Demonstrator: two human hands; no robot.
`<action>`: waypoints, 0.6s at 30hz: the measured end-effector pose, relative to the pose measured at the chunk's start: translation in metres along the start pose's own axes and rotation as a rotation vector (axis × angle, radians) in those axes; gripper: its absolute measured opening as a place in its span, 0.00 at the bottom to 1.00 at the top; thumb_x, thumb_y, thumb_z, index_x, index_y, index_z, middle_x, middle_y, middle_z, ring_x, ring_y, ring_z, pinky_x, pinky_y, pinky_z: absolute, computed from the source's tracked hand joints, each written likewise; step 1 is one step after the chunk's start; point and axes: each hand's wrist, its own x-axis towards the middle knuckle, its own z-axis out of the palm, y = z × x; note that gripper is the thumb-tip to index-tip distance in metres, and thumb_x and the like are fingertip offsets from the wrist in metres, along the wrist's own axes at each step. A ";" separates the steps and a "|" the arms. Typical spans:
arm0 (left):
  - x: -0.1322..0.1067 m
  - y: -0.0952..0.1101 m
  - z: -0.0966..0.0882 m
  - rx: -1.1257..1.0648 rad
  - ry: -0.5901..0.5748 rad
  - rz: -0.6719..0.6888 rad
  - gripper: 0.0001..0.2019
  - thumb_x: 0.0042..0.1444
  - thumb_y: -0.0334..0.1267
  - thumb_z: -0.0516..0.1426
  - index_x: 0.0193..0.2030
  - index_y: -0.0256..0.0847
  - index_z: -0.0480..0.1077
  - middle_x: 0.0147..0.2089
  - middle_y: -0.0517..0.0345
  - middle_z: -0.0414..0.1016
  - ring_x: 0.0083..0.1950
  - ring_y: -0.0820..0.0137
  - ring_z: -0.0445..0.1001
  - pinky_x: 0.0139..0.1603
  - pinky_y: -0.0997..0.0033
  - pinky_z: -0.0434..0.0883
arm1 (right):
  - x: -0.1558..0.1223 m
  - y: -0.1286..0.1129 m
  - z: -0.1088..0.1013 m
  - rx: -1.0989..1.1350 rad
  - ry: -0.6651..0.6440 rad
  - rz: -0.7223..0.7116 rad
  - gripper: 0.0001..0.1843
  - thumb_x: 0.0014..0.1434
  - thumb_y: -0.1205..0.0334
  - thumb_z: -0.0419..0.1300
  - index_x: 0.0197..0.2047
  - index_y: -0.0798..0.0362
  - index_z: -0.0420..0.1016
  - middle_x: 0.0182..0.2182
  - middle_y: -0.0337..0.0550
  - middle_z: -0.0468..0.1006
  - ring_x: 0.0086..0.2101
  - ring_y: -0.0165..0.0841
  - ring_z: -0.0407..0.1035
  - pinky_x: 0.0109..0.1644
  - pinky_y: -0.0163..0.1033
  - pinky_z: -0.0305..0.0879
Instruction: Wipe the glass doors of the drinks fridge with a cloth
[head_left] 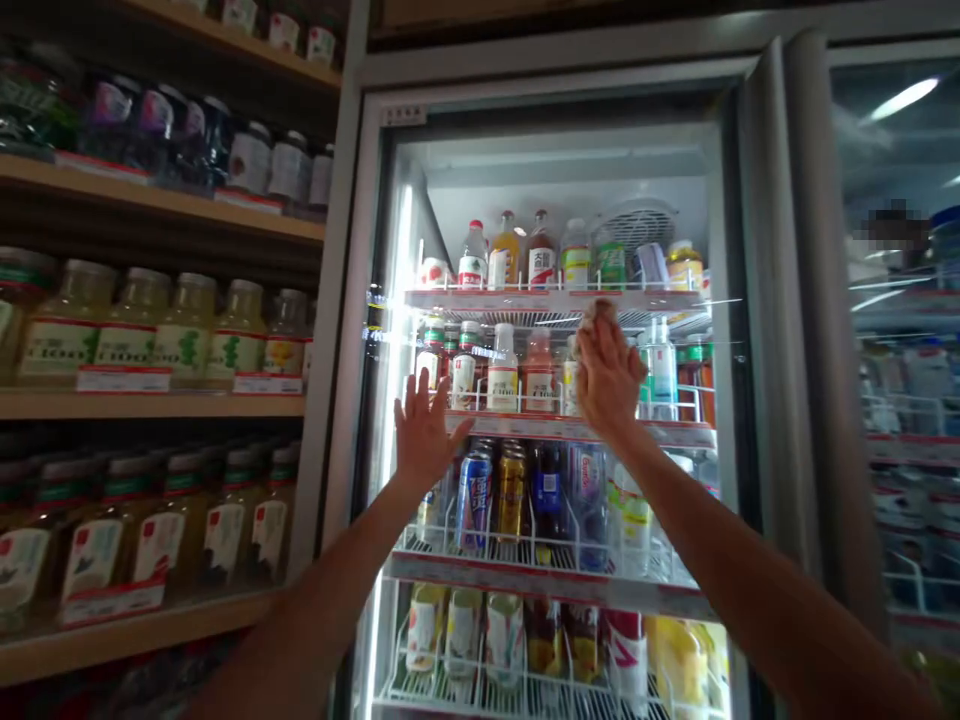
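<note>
Both my arms reach up to the closed glass door [555,160] of a lit drinks fridge. Under my right hand [609,375] is a crumpled, pale cloth [600,312], pressed against the glass at the height of the second shelf. My left hand [426,430] is raised lower and to the left, fingers spread, holding nothing; whether its palm touches the glass I cannot tell. Behind the door stand bottles and cans, among them a blue can [474,500] and a gold can [512,495]. My right hand hides some of the bottles.
To the left, wooden shelves [195,403] carry rows of bottled drinks [184,325] and jars. A vertical metal door handle [769,300] runs along the fridge door's right side. Beyond it is a second glass-fronted fridge [900,400] with reflections on its door.
</note>
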 end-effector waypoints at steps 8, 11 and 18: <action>0.000 -0.015 -0.010 0.032 -0.075 -0.038 0.32 0.59 0.56 0.47 0.65 0.40 0.53 0.70 0.43 0.45 0.70 0.52 0.44 0.64 0.41 0.52 | 0.010 -0.008 0.005 0.049 -0.004 -0.157 0.26 0.62 0.63 0.45 0.63 0.50 0.57 0.65 0.45 0.54 0.65 0.42 0.44 0.65 0.59 0.44; 0.000 -0.018 -0.013 0.038 -0.095 -0.041 0.31 0.59 0.55 0.47 0.66 0.41 0.53 0.70 0.44 0.45 0.70 0.52 0.43 0.64 0.41 0.53 | 0.013 -0.024 0.011 0.041 0.027 -0.063 0.27 0.62 0.62 0.45 0.64 0.54 0.57 0.66 0.49 0.52 0.65 0.45 0.41 0.64 0.61 0.44; -0.006 -0.030 -0.014 0.048 -0.086 -0.032 0.29 0.60 0.53 0.47 0.65 0.42 0.54 0.70 0.46 0.46 0.70 0.54 0.45 0.64 0.43 0.53 | 0.007 0.000 0.007 0.032 -0.010 -0.295 0.27 0.61 0.64 0.46 0.64 0.48 0.56 0.64 0.42 0.56 0.65 0.39 0.45 0.66 0.55 0.43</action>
